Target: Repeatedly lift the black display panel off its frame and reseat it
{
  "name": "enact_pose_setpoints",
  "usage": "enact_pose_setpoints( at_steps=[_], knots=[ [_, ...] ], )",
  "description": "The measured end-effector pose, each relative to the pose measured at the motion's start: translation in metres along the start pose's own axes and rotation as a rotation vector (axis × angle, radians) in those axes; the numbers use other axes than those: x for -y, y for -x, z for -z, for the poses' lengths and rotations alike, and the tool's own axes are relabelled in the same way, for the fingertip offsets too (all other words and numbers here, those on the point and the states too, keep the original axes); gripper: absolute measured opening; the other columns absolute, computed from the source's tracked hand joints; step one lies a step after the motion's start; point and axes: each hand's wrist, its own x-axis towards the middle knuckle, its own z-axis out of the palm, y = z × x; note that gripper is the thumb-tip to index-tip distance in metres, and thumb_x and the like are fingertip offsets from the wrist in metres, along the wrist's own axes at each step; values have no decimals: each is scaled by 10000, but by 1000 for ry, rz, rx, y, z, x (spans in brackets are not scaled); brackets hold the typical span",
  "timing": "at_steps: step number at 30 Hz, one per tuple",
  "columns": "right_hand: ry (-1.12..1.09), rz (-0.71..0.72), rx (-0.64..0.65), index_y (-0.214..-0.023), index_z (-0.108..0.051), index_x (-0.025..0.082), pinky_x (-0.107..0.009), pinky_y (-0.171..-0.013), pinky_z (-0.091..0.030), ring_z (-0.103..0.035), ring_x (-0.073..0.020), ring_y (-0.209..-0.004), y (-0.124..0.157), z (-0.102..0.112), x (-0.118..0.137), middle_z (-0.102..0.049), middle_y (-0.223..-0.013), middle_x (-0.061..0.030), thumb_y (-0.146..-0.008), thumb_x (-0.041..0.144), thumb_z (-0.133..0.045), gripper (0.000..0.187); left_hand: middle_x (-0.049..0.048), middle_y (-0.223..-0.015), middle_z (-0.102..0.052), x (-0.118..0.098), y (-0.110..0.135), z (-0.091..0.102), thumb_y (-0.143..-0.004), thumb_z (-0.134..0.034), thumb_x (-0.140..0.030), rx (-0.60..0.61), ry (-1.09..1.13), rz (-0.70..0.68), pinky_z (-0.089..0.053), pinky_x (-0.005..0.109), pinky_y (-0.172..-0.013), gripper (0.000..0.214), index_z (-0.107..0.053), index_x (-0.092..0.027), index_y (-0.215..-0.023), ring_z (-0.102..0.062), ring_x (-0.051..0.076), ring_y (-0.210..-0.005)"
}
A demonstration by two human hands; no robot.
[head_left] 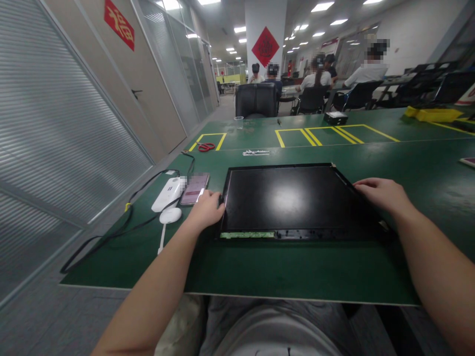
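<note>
Black screen (293,200) is lying on table (315,274) at 12 o'clock. L hand (207,210) is gripping its 9 o'clock edge; R hand (386,195) is touching 3 o'clock, grip unclear. It's looking stiff, fragile, prob. light; side rims are offering safer hold than 7 o'clock circuit strip (247,235).

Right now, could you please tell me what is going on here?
The person's left hand is at the left edge of a black display panel, and the right hand is at its right edge. The panel lies on the green table, screen up, with a green circuit board exposed along its near edge. A smartphone lies beside the left hand.
</note>
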Motion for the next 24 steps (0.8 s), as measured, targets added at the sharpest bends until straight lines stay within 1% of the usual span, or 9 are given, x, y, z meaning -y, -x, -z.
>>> enact_pose_setpoints(
  at_steps=[5,8,11,13,16,18,19,23,24],
  knots=[
    [3,14,-8,-875,-794,254,-332,-771,-476,-648,-240,-876,-3,-3,-5,-747,-941,-63,-726,437,-572,324,224,-1262,-543,2,-2,-3,-906,-479,-341,9,-41,-32,-430,467,-1048,481,-620,-83,-1286,-545,366,-1225],
    [7,31,-18,-886,-796,256,-342,-784,-472,-647,-246,-885,-3,-4,-5,-748,-947,-63,-733,437,-567,330,205,-1201,-575,4,-6,-5,-895,-480,-284,5,-15,-83,-417,438,-1075,404,-669,-80,-1187,-551,339,-1210],
    [-2,29,-13,-897,-797,258,-345,-788,-469,-647,-247,-893,-2,-3,-4,-748,-947,-61,-740,431,-563,331,186,-1153,-595,6,-11,-7,-853,-494,-225,-10,86,-116,-424,401,-1080,328,-702,-86,-1066,-557,313,-1193],
    [-12,17,-3,-897,-797,258,-336,-787,-469,-645,-242,-902,-1,-2,-3,-746,-949,-58,-745,430,-563,328,171,-1102,-612,7,-13,-7,-808,-509,-189,-23,159,-112,-454,393,-1043,272,-712,-103,-967,-581,299,-1138],
    [-12,11,-6,-891,-795,260,-330,-787,-471,-643,-234,-897,0,-2,-2,-745,-952,-52,-746,428,-566,319,119,-902,-641,6,-13,-2,-747,-519,-154,-11,245,-113,-510,391,-902,188,-701,-138,-790,-622,272,-935],
    [-4,16,-17,-877,-794,259,-331,-785,-473,-644,-236,-889,-2,-3,-4,-746,-942,-54,-736,431,-572,314,72,-768,-641,4,-10,2,-721,-531,-153,0,354,-95,-515,374,-811,173,-701,-152,-751,-625,252,-815],
    [-3,17,-22,-871,-793,258,-332,-780,-474,-645,-237,-884,-3,-4,-5,-746,-935,-56,-730,434,-575,314,53,-735,-649,2,-8,5,-716,-541,-158,0,447,-68,-514,362,-786,184,-715,-156,-777,-632,247,-792],
    [1,29,-50,-858,-793,260,-340,-742,-476,-647,-245,-857,-5,-6,-8,-745,-912,-62,-718,456,-573,326,21,-755,-725,-12,-1,14,-720,-583,-173,26,954,68,-529,314,-770,291,-752,-166,-957,-686,235,-830],
    [11,31,-52,-859,-792,263,-345,-738,-476,-645,-247,-849,-5,-6,-8,-744,-911,-62,-720,463,-570,330,20,-754,-732,-15,1,16,-717,-590,-161,22,1063,109,-535,303,-746,308,-754,-165,-978,-690,225,-799]
  ],
)
